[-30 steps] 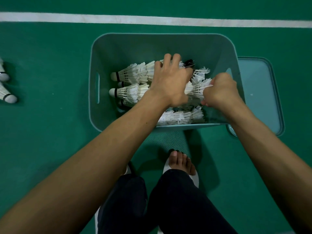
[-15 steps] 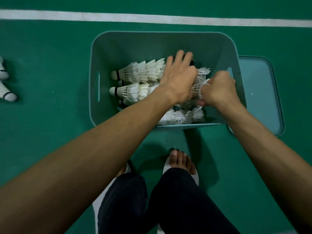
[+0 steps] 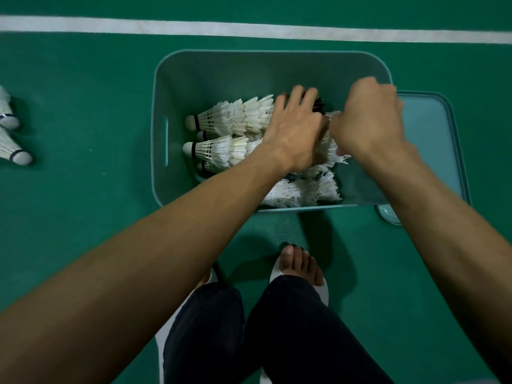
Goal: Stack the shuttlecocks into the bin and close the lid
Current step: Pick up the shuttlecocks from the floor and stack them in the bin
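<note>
1. The shuttlecocks (image 3: 221,121) lie on their sides inside the bin (image 3: 221,74), nested in rows. Their cork heads point toward 9 o'clock and their feathers toward 3 o'clock. One more row lies along the bin wall at 6 o'clock.
2. The left hand (image 3: 293,131) rests on the upper rows with its fingers stretched and spread. It grasps nothing that I can see; I judge it is pressing the rows together.
3. The right hand (image 3: 368,117) is curled at the feather end of the rows, toward 3 o'clock in the bin. Its fingers are turned under, so I cannot tell if it pinches feathers or holds nothing.
4. In my judgement each shuttlecock is very light. The feather skirt is thin and bends or breaks easily, while the cork head is firm. It is safer to hold it at the cork and to push along its axis, not to squeeze the skirt.
5. The lid (image 3: 432,139) lies flat on the floor at 3 o'clock of the bin, partly hidden by the bin wall and the right forearm. It is not yet on the bin.
6. Two loose shuttlecocks (image 3: 13,153) lie at 9 o'clock, well apart from the bin, and the picture edge cuts them off.
7. The left fingertips are blurred, a dark object (image 3: 318,106) beside them is unclear, and both hands hide the middle of the rows.
</note>
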`<state>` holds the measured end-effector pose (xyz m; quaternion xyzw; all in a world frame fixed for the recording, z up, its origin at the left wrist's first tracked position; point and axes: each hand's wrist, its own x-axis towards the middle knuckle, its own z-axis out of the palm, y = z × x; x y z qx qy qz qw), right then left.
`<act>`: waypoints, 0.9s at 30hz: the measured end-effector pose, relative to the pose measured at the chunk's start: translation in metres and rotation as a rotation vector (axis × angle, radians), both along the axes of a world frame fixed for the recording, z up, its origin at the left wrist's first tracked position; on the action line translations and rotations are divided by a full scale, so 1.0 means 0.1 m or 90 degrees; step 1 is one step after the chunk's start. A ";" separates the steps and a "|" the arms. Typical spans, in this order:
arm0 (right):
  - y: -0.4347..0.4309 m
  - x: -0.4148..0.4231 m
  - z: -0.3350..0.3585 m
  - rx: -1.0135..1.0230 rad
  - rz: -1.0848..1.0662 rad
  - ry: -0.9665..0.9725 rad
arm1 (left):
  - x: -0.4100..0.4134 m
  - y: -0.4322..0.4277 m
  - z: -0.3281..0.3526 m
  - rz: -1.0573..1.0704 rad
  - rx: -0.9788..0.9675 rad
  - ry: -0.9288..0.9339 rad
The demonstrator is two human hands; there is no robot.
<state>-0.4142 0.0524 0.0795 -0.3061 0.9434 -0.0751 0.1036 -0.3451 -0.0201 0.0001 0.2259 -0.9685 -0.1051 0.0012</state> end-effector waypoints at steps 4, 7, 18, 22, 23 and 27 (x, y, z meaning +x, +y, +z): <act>-0.17 -0.16 -0.18 0.018 -0.016 -0.026 | 0.00 0.01 0.01 0.000 0.019 -0.014; -0.20 -0.29 -0.25 -0.013 -0.031 -0.006 | 0.02 0.00 0.05 -0.006 0.022 -0.033; -0.28 -0.39 -0.29 -0.103 -0.038 -0.006 | 0.04 0.04 0.13 -0.047 0.008 -0.033; -0.27 -0.36 -0.28 -0.066 -0.016 -0.017 | 0.06 -0.03 0.10 -0.045 0.012 -0.026; -0.25 -0.34 -0.30 -0.069 -0.018 -0.019 | 0.07 -0.05 0.10 -0.051 0.018 -0.029; -0.21 -0.30 -0.36 -0.106 -0.067 -0.056 | 0.14 -0.09 0.16 -0.076 0.078 -0.021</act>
